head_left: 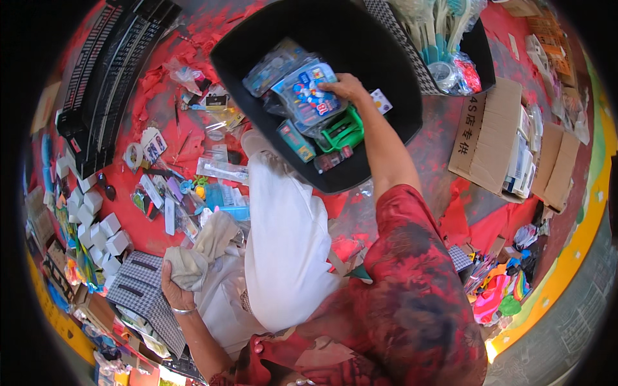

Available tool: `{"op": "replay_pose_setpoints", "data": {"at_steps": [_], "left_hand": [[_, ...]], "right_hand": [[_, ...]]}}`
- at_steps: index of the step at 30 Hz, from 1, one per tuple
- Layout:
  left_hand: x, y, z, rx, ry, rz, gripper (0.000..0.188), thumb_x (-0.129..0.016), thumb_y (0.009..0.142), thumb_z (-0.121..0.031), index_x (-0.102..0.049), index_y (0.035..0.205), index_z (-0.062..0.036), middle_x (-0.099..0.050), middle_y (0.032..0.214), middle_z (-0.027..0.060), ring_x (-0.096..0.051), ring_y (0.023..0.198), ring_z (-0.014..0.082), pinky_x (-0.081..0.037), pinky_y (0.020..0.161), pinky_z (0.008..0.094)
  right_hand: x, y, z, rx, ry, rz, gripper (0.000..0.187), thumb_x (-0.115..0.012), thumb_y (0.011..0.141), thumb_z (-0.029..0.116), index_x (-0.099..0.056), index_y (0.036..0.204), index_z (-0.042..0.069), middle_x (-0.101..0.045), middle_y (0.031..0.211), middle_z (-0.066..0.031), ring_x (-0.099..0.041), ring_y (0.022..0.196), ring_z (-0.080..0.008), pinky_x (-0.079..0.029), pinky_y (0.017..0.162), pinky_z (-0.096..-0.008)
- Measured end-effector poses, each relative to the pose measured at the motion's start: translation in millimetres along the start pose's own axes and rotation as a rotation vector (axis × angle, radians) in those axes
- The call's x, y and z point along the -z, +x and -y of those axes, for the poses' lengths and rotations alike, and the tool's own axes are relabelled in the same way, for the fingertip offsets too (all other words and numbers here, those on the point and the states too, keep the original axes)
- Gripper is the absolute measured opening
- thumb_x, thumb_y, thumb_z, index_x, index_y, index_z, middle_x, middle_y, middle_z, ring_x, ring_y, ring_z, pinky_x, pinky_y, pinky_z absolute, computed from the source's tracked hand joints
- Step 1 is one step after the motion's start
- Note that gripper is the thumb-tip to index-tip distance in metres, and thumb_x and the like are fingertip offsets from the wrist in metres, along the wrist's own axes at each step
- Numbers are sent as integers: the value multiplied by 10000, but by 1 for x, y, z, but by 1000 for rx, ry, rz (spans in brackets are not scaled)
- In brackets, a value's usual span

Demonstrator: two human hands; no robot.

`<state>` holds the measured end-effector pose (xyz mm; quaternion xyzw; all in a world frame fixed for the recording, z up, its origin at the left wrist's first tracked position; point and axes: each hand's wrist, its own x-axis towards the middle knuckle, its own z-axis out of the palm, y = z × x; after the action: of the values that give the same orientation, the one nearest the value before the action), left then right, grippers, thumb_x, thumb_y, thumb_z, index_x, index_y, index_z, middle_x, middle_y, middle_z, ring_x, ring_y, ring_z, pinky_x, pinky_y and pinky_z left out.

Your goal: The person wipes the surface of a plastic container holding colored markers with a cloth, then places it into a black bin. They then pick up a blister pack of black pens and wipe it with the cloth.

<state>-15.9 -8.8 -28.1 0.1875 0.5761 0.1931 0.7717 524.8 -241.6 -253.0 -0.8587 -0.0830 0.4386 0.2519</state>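
My right hand point(347, 88) reaches into a large black bin point(386, 51) and grips the upper right edge of a flat blue plastic case point(308, 96) with a cartoon print. Around it in the bin are a clear-wrapped packet point(273, 67), a bright green plastic item point(343, 133), a small teal box point(296, 141) and a small dark red packet point(333, 159). My left hand point(178, 291) is closed around a crumpled beige cloth point(193, 260), beside my white-trousered leg. Part of the case's underside is hidden.
Loose small goods lie on the red floor sheet point(151, 225), with white boxes point(106, 235) at left. A stack of black trays point(109, 77) stands far left. At right are a houndstooth bin point(412, 55) and an open cardboard box point(486, 138).
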Motion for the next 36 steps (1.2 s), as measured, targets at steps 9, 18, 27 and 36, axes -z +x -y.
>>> {"op": "replay_pose_setpoints", "data": {"at_steps": [9,18,27,36], "left_hand": [[-10,-2,1,-36,69,-28,336,-568,831,-129,-504,1146,-31,-577,1108,107,-549,1044,264,-432,929,422],[-14,-2,1,-33,109,2,349,-577,819,-118,-497,1147,-34,-568,1108,96,-550,1034,250,-435,926,408],[-15,-6,-1,-48,137,19,366,-572,827,-162,-486,1159,-35,-562,1109,89,-542,1041,243,-423,936,395],[-12,-7,-7,-62,120,4,367,-554,844,-162,-477,1178,-29,-547,1144,109,-528,1068,249,-412,944,402]], "right_hand": [[-82,-56,45,128,-168,-618,864,-730,652,432,-352,1277,-30,-330,1340,-258,-291,1272,-388,-245,1009,-538],[-96,-82,75,91,-281,-420,1132,-810,551,391,-149,1416,80,-36,1409,-353,-32,1305,-524,-108,964,-694],[-77,-75,71,92,-261,-395,1166,-839,477,349,-166,1415,186,-142,1390,-345,-172,1282,-507,-173,954,-673],[-44,-62,42,289,-385,-388,1238,-838,410,433,-146,1416,236,-246,1343,-304,-228,1262,-483,-215,941,-661]]}}
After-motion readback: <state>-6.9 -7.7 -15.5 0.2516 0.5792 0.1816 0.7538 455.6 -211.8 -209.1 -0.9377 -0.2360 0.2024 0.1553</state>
